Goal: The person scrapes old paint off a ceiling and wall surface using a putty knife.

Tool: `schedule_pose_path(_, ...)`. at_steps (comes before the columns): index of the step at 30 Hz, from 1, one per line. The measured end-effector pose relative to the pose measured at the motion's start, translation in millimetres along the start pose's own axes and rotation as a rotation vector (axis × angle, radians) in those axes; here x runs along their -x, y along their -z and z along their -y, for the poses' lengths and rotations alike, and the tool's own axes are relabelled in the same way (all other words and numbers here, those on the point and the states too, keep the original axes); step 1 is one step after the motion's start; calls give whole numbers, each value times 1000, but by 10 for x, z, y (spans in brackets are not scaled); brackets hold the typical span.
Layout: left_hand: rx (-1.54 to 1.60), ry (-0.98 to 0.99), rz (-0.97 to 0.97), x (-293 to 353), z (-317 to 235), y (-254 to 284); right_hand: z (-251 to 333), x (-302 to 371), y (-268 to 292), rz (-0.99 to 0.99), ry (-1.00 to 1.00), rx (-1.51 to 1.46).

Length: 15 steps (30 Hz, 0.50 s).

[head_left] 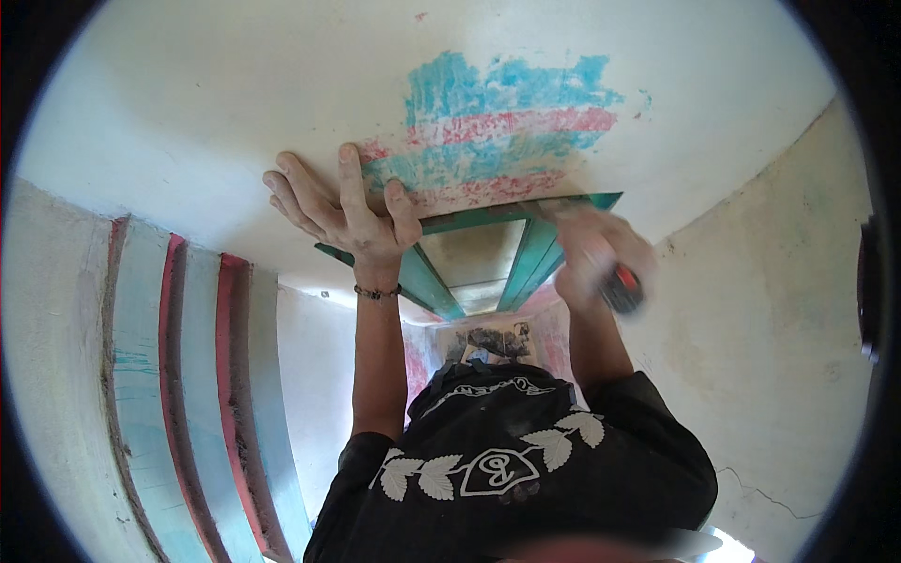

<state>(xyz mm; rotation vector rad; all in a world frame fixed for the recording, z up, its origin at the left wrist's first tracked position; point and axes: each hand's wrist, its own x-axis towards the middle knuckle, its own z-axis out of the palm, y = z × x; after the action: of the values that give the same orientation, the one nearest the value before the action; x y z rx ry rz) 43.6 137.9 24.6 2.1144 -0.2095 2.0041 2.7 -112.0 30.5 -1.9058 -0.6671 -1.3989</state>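
My left hand (361, 225) is spread against the whitish wall (216, 84), fingers apart, holding nothing. Beside its fingertips lies a worn patch of turquoise and pink paint bands (511, 89), with pale wall showing through. My right hand (601, 249) is closed around a scraper (622, 286) with a black and red handle. Motion smears this hand, and its fingers mostly hide the blade, which seems to point toward the wall just above the green frame (460, 221). That frame surrounds a recessed opening between my arms.
On the left, pale blue wall sections alternate with projecting pink-edged ledges (235, 347). A plain wall (770, 281) with a crack low down stands on the right. A dark object (871, 291) is fixed at the far right edge.
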Motion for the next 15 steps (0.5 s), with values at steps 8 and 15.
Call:
schedule_pose_path(8, 2, -10, -13, 8, 6, -10, 10, -20, 68, -185, -12, -646)
schedule_pose_path(15, -42, -54, 20, -21, 25, 43, -120, 105, 363, 151, 108, -139)
